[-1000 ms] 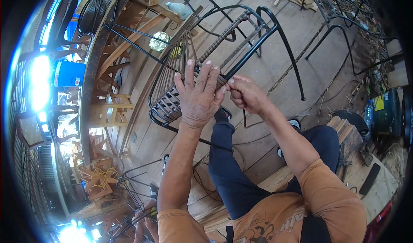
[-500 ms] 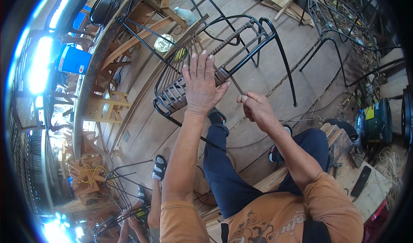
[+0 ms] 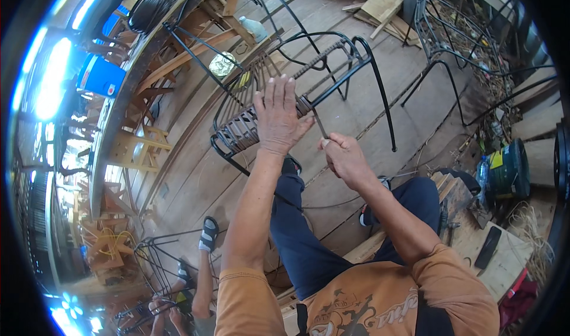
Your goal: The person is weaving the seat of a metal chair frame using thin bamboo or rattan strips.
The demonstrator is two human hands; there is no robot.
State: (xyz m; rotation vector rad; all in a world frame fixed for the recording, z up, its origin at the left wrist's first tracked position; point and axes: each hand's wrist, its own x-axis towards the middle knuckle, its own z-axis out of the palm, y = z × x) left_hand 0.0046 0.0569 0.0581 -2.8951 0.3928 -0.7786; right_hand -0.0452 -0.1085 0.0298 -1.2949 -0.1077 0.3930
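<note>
Smooth black tubing is forming a curved frame [image 3: 338, 83] before the person, with flat brown strips making a ribbed, open weave [image 3: 237, 131] along one side. The left hand [image 3: 278, 121] is lying flat over the weave, its fingers straight and nearly together, its thumb spread; the right hand [image 3: 347, 159] is pinching a thin brown strand [image 3: 320, 122] that is running straight from the wrapped bar. Long, worn planks are making up the floor [image 3: 371, 119]; a blue container [image 3: 102, 76] is sitting far left.
</note>
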